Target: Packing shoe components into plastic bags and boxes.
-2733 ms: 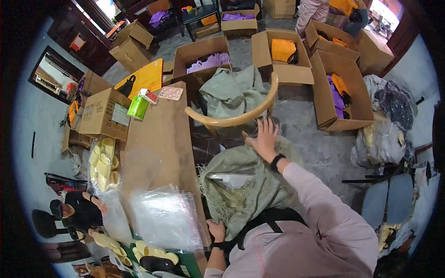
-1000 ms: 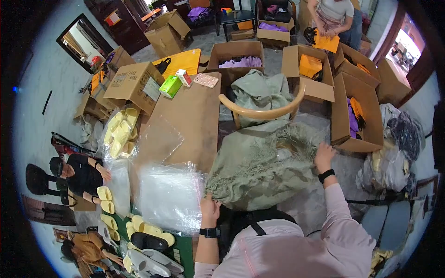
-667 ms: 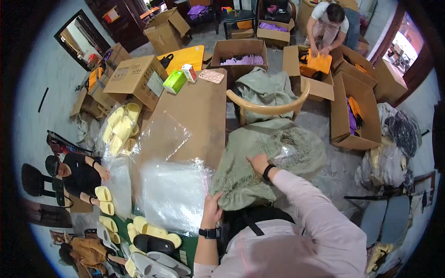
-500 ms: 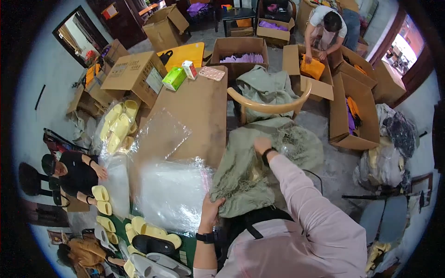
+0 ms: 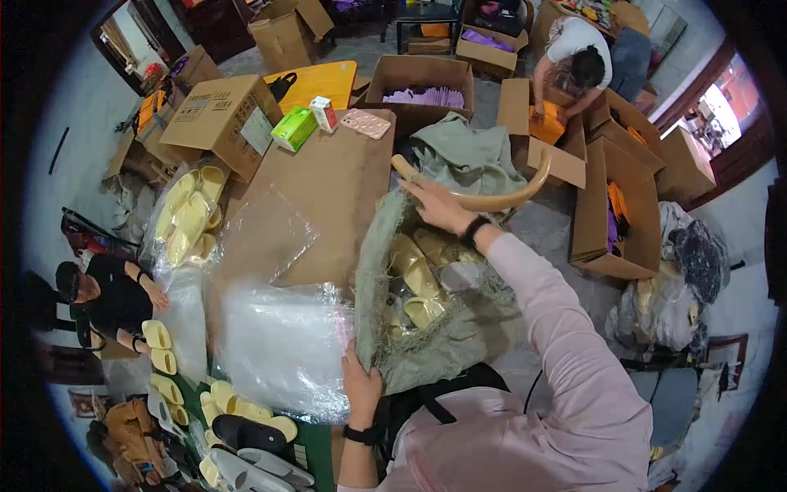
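Clutching the green sack (image 5: 447,354) in the left hand (image 5: 362,385), held its mouth facing upward, with long axis and grip of the right hand (image 5: 443,209) unclear.

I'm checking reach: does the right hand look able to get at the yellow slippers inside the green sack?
Probably yes: the sack gapes open, and some slippers show close to the right hand, with no fabric across them.

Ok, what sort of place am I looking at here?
Probably a small packing workshop: pale yellow slippers lie in an open greenish sack, clear plastic bags lie on the brown tabletop, and an open cardboard box holds purple goods.
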A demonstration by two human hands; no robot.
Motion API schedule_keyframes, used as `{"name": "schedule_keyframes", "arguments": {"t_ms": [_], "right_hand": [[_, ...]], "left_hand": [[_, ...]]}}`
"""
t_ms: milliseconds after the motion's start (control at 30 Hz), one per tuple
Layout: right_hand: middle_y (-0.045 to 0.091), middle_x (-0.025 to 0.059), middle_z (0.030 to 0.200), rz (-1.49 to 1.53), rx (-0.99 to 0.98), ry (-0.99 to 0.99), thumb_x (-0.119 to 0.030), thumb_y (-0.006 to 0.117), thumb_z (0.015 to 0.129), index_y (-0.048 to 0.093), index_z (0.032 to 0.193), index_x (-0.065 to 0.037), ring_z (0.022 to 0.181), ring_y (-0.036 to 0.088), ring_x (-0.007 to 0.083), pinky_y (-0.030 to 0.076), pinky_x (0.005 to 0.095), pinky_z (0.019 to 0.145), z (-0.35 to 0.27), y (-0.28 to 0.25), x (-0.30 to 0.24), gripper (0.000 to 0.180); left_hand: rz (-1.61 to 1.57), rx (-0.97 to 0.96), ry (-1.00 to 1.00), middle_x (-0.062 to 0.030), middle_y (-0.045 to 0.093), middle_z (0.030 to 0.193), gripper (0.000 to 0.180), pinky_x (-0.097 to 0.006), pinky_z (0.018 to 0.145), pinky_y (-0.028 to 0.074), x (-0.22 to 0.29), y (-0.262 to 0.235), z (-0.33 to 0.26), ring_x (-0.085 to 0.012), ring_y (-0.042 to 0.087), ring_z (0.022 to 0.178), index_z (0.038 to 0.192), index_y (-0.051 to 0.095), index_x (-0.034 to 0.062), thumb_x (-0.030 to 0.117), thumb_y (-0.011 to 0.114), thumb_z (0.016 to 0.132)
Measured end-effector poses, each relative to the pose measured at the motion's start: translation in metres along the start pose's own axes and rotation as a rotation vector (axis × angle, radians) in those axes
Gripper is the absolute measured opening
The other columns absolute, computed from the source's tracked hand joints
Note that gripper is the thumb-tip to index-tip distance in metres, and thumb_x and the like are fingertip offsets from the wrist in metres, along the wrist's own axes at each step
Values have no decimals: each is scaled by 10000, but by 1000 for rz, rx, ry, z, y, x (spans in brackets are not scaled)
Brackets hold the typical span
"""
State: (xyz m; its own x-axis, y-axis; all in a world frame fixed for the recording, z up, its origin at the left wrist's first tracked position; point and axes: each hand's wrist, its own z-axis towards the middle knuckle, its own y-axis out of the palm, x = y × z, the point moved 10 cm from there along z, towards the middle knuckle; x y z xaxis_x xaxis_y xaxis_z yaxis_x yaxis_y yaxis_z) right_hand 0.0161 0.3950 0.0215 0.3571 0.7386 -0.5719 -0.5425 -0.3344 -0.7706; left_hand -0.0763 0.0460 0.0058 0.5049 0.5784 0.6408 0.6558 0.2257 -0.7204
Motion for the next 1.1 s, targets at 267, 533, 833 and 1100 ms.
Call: {"name": "schedule_keyframes", "arguments": {"t_ms": [267, 533, 833, 1100], "right_hand": [[438, 183, 1270, -175, -547, 134, -454, 353, 912, 560, 1135, -46, 1238, 341, 321, 172, 474, 1058, -283, 120, 7, 509], [597, 131, 1022, -286, -516, 49, -444, 390, 906, 600, 985, -36, 1113, 473, 316, 163, 483, 1072, -345, 54, -31, 466], [621, 227, 919, -220, -850, 1106, -323, 468, 840, 581, 1045, 3, 898, 583, 367, 466, 436, 796, -492, 59, 91, 402], [595, 216, 1006, -103, -502, 1222, -140, 561, 701, 580, 1014, 10, 951, 542, 388, 445, 420, 816, -434, 48, 151, 348]], "left_hand": [[210, -43, 251, -298, 412, 1188, 697, -440, 862, 415, 31, 26, 13, -445, 478, 1017, 1354, 340, 169, -25, 494, 702], [388, -149, 24, -295, 423, 1198, 652, -423, 834, 436, 16, 38, 28, -427, 500, 997, 1298, 349, -21, 48, 563, 686], [463, -174, -6, -269, 391, 1242, 771, -418, 891, 417, -3, 64, -4, -413, 464, 1058, 1352, 232, -34, 127, 600, 694], [445, -312, -111, -261, 340, 1277, 769, -446, 873, 428, -35, 97, -23, -418, 454, 1070, 1350, 260, 17, 168, 617, 686]]}}
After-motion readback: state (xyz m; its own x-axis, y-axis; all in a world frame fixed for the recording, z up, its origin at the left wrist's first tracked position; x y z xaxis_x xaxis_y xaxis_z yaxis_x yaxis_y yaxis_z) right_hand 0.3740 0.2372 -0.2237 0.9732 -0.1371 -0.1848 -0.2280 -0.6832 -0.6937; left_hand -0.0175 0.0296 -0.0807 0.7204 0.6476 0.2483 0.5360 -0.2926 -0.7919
